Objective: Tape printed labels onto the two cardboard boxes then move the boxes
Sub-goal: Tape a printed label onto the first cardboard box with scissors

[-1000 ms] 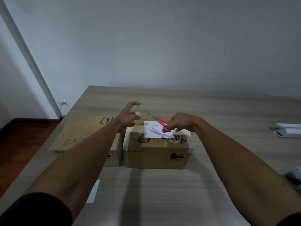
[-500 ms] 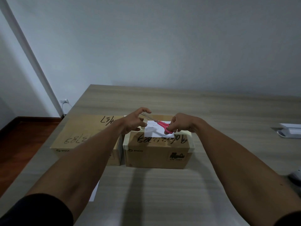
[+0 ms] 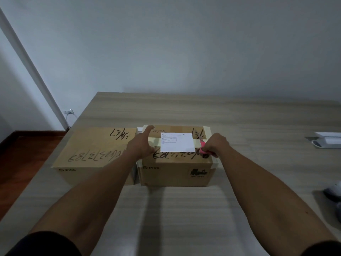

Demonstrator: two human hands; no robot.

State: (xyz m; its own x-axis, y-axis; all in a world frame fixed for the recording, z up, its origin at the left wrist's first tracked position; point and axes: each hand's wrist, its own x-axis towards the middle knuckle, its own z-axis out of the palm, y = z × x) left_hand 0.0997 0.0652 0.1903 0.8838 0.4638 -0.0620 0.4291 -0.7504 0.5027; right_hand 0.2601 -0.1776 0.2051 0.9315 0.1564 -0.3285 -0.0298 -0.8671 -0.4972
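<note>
Two cardboard boxes stood side by side on the wooden counter [image 3: 203, 209], their long axes running left to right and their front faces toward the person; the left box [image 3: 96, 150] lay just beside the right box [image 3: 177, 170], with only a narrow gap between them. A white printed label [image 3: 178, 142] lay flat on top of the right box, its long side parallel to the box's long axis, its small block of print at the far left corner; a pale strip of tape [image 3: 198, 142] ran along the lid's middle seam, passing under or beside the label.

The left hand [image 3: 141, 145] rested on the left end of the right box, its fingers fairly straight and pointing away toward the far edge, holding nothing. The right hand [image 3: 215, 145] was curled round the pink handles of a pair of scissors [image 3: 203, 149] at the right end of the same box; the blades pointed away from the person, mostly hidden, so whether they were apart could not be told.

A white object [image 3: 326, 142] lay at the counter's right edge, and a grey one [image 3: 333, 191] nearer the person.
</note>
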